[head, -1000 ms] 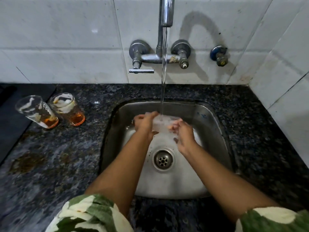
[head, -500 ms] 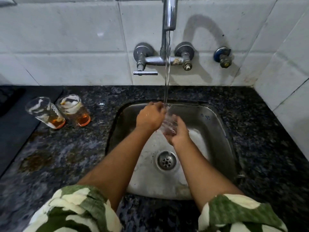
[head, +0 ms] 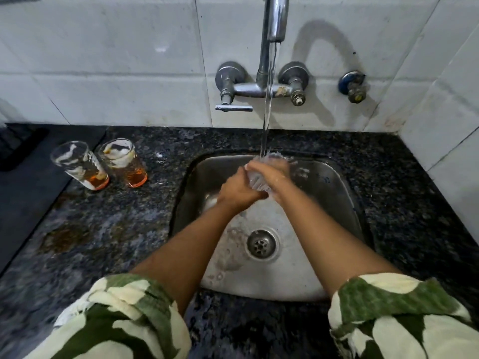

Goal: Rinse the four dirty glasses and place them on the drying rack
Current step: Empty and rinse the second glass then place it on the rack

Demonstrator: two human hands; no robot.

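A clear glass [head: 258, 181] is held upright over the steel sink [head: 334, 193], with the tap's water stream [head: 267, 112] falling into its mouth. My left hand [head: 237, 190] wraps its lower part from the left. My right hand [head: 272, 174] grips its upper part, fingers over the rim. Most of the glass is hidden by my hands. Two dirty glasses stand on the dark granite counter to the left: one [head: 79, 165] with white streaks and amber liquid, the other [head: 124, 163] beside it, also with amber liquid.
A wall tap [head: 274, 19] with two knobs hangs above the sink; a small blue valve [head: 352, 86] is to its right. The drain [head: 261, 244] lies below my hands. A black mat [head: 23, 177] covers the far left counter. White tiles close the right side.
The glass has turned from lying sideways between my hands to upright under the stream. My hands moved closer together and back toward the tap. The two counter glasses stayed put.
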